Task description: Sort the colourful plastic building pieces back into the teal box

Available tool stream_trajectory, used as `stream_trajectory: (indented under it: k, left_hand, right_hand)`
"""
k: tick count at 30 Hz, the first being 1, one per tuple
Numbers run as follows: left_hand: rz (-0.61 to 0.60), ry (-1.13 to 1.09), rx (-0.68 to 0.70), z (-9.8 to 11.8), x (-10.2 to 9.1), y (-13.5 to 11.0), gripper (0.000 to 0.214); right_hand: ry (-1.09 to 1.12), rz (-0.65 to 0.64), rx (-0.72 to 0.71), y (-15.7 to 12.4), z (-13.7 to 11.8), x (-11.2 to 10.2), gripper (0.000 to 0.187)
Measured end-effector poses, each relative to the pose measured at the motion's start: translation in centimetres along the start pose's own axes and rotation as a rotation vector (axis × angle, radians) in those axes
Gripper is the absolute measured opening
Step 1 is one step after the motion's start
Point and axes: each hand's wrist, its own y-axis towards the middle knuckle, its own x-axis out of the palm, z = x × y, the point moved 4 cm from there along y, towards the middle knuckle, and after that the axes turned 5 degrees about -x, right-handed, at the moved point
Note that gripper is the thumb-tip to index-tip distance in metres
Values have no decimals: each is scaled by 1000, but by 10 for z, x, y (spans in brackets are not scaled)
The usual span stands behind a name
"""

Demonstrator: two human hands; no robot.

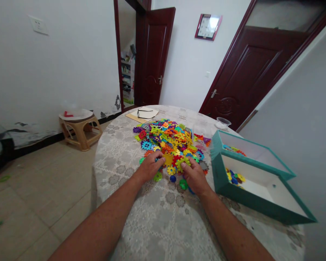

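A large heap of colourful plastic toy gears (174,136) lies on the table, with loose gears along its near edge. At the heap's near right, my right hand (196,176) pinches a yellow-green gear (182,164) between thumb and fingers. My left hand (150,167) is closed at the near left of the heap; a bit of dark blue shows by its fingertips, too small to make out. Between the hands are a flat yellow piece (168,159) and a small yellow gear (171,170). A dark blue round piece (173,178) and a green gear (183,184) lie closer to me.
Two teal-edged box halves stand at the right; the nearer box (260,195) holds several gears, and the farther box (256,145) holds more pieces. Black-framed glasses (144,114) rest on paper at the back. A clear plastic bowl (223,122) sits at the back right edge.
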Motion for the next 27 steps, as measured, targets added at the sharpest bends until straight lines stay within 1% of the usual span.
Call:
stream_trajectory:
  k: [3, 5, 7, 9, 11, 13, 15, 18, 20, 22, 25, 27]
  left_hand:
    - [-69, 59, 13, 3, 4, -3, 26]
    - [-94, 48, 43, 8, 5, -6, 33]
    - [-87, -21, 51, 13, 4, -8, 43]
    - [-68, -127, 13, 14, 2, -9, 51]
    - [-38, -202, -15, 12, 1, -8, 57]
    - [-1, -181, 20, 9, -1, -7, 60]
    - [-1, -117, 79, 6, 1, -6, 63]
    - [-97, -122, 99, 0, 8, -6, 70]
    - [-159, -144, 87, -3, 11, -7, 75]
    - [-192, -133, 78, -4, 13, -8, 77]
    - [-193, -102, 89, -3, 12, -7, 78]
    - [-172, -94, 103, -2, 8, -5, 77]
  right_hand:
    - [-88, -45, -14, -3, -1, 6, 38]
    - [-122, -49, -4, -3, 0, 9, 39]
    - [-94, -41, 5, -2, 3, 10, 44]
    - [-44, -34, 7, -1, 4, 10, 48]
    - [-46, -53, 14, -1, 3, 10, 47]
    - [-110, -92, 24, -3, 0, 12, 43]
    - [-204, -131, 7, -6, -5, 17, 38]
    - [-307, -186, -45, -13, -10, 29, 33]
    - [-332, -226, -42, -15, -8, 37, 31]
    - [-351, -253, -44, -17, -6, 42, 31]
    - [-447, -294, -101, -17, -13, 47, 33]
    - [-556, -323, -134, -17, -26, 47, 35]
